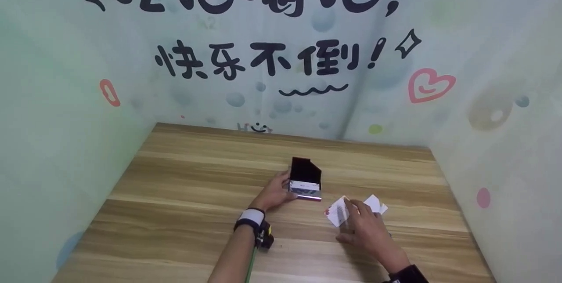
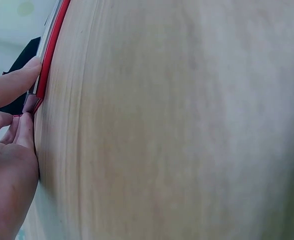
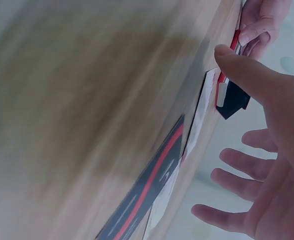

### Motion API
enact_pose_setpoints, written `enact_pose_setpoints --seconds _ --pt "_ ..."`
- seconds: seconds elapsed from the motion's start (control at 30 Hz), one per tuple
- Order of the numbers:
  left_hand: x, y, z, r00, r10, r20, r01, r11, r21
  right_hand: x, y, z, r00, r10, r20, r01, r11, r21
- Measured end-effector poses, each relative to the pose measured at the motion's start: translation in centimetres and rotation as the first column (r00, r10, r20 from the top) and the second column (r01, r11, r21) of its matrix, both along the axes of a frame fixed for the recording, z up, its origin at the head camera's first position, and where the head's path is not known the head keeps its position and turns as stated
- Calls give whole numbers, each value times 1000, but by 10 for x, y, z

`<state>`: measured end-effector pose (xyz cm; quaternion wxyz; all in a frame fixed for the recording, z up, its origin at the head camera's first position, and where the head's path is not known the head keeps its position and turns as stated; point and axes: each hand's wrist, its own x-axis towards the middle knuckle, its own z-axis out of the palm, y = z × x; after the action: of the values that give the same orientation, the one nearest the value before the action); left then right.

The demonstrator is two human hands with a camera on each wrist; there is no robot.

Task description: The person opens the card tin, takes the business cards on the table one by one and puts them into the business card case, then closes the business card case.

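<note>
A small card case (image 1: 306, 169) stands with its lid raised, showing a black lining. White cards lie in its lower part, and its outer edge looks red in the left wrist view. My left hand (image 1: 273, 194) grips the case's left side between thumb and fingers. To the right, my right hand (image 1: 368, 226) hovers over loose cards, its fingers spread and holding nothing in the right wrist view. One white card (image 1: 337, 213) with printing lies by the fingertips; another white card (image 1: 373, 202) is partly hidden behind the hand. A dark card with a red stripe (image 3: 154, 175) also lies there.
The wood-grain table (image 1: 175, 204) meets a printed cloth backdrop (image 1: 263, 107) at the rear, with cloth walls at left and right. A strap with a small black device (image 1: 264, 235) is on the left wrist.
</note>
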<state>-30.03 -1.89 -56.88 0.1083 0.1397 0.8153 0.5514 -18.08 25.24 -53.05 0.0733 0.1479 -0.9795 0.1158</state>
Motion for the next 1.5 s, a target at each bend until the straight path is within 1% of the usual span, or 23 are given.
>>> enact_pose_setpoints --seconds 0.07,0.13,0.3,0.33,0.4,0.6,0.7,0.83,0.97,1.07,1.13,1.27,1.37,1.5 --pt "0 0 1 1000 1 7 -1 1000 8 4 4 -1 1000 5 -9 -4 1000 11" --pt "1 0 1 1000 -12 12 12 999 39 7 8 -2 1000 15 -26 -14 1000 16" --pt "1 0 1 999 -51 -7 52 994 93 15 16 -5 998 22 -65 -21 1000 13" --pt "1 1 1 999 -49 -16 50 995 86 16 18 -5 998 20 -67 -19 1000 13" --pt "0 1 1 999 -44 -13 45 996 80 18 20 -4 998 10 -55 -10 1000 9" --pt "0 1 0 999 -36 3 36 996 85 25 25 -1 999 -26 20 26 1000 13" --pt "1 1 -1 1000 -30 6 30 996 83 29 29 0 999 -34 27 34 999 14" --pt "1 1 -1 999 -31 8 30 996 89 31 37 -1 997 -53 57 54 998 -20" --pt "0 1 -1 1000 -29 10 28 996 80 32 45 -2 991 -74 115 81 995 -56" --pt "-1 1 0 1000 -19 14 18 997 72 33 49 -3 987 -73 141 86 992 -92" --pt "-2 1 -1 1000 -24 7 23 997 80 33 51 -3 985 -75 157 93 989 -111" --pt "-3 1 -3 999 -33 -6 34 996 79 32 53 -2 972 -92 214 124 982 -142" --pt "-2 1 -2 1000 -28 -13 29 997 68 31 55 -1 973 -89 215 122 981 -149" --pt "-1 1 0 1000 -27 -13 28 997 67 31 58 -1 984 -77 162 102 983 -151"
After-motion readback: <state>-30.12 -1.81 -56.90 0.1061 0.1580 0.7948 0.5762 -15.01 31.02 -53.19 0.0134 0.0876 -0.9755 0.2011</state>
